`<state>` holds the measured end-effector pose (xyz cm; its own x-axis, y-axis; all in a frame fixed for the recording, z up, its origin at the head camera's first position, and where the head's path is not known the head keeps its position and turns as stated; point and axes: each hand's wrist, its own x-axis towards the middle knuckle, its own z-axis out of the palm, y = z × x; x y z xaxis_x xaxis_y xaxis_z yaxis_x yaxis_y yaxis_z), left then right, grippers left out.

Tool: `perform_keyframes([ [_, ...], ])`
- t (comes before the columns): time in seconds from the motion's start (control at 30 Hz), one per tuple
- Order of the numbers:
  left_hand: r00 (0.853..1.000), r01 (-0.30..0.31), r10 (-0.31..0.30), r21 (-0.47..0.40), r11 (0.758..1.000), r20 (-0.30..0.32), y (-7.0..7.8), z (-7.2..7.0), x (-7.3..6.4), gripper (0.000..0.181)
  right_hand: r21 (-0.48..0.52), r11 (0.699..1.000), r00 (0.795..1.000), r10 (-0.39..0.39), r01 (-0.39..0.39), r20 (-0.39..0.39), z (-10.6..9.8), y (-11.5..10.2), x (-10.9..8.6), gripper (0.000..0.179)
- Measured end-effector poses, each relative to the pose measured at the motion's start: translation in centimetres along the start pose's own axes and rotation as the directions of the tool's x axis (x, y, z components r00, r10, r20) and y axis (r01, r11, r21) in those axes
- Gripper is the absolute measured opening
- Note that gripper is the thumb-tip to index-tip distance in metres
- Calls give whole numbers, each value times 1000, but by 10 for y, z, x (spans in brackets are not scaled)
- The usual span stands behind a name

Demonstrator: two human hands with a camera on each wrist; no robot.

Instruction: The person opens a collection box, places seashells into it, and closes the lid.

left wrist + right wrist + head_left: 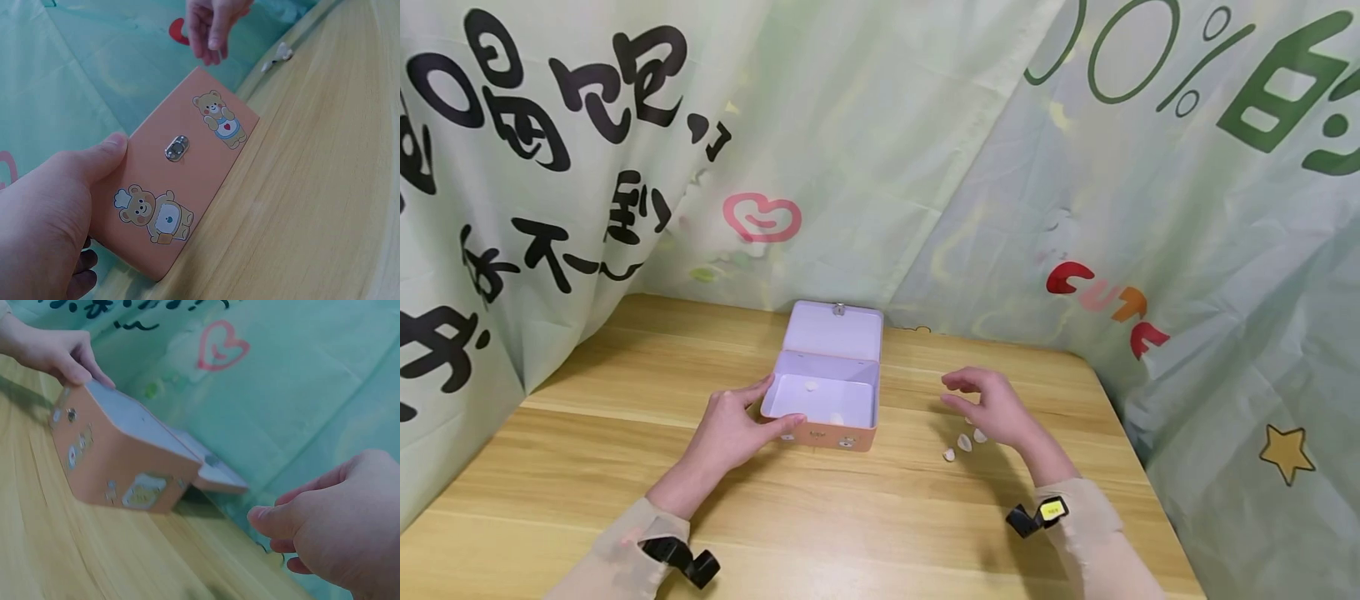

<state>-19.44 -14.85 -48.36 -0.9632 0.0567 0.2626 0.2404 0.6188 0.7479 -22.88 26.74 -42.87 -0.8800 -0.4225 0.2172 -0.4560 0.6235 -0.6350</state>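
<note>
An orange tin box (831, 437) with bear pictures and a pale lilac inside stands on the table, its lid (835, 332) swung back. My left hand (730, 429) grips the box at its left front corner, thumb at the front rim and fingers along the left side. Two small whitish pieces (811, 386) show inside. To the right of the box my right hand (996, 406) hovers with thumb and fingers loosely bent and apart, nothing visible between them. Several small white shell-like pieces (965, 442) lie on the table beneath and beside it.
The wooden table (850, 525) ends at a hanging light green cloth (865, 167) printed with writing and drawings, which surrounds the back and both sides. Straps with small black devices (681, 560) sit on both wrists.
</note>
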Motion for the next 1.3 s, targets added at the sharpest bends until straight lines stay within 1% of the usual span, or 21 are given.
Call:
perform_keyframes([
  [0.17, 1000, 11, -11, -11, 1000, 6, -1, -2, 0, 103, -24, 1000, 1000, 15, -15, -12, -1, 18, -6, 30],
  [0.27, 1000, 17, -17, -13, 1000, 2, -1, -3, -1, 103, -32, 999, 999, 40, -40, -13, -1, 29, -10, 29],
  [0.4, 1000, 15, -15, -10, 1000, -3, -1, -2, -1, 102, -23, 994, 994, 107, -106, 18, -1, 41, -16, 30],
  [0.57, 1000, 18, -17, -9, 1000, 8, -2, -1, -2, 104, -8, 988, 986, 156, -155, 65, -1, 52, -23, 32],
  [0.67, 1000, 18, -18, -6, 1000, 7, -3, 0, -2, 104, -19, 990, 987, 139, -137, 79, 0, 57, -25, 31],
  [0.87, 1000, 6, -5, 2, 1000, -11, -2, 0, -1, 103, -83, 992, 993, 96, -91, 70, 2, 64, -27, 28],
  [1.03, 1000, 6, -6, 7, 1000, -11, -1, 0, -1, 104, -93, 994, 994, 64, -55, 93, 2, 66, -27, 28],
  [1.3, 1000, 1, -1, 12, 1000, -14, -1, 1, -1, 105, -102, 991, 987, 104, -92, 120, 5, 66, -26, 25],
])
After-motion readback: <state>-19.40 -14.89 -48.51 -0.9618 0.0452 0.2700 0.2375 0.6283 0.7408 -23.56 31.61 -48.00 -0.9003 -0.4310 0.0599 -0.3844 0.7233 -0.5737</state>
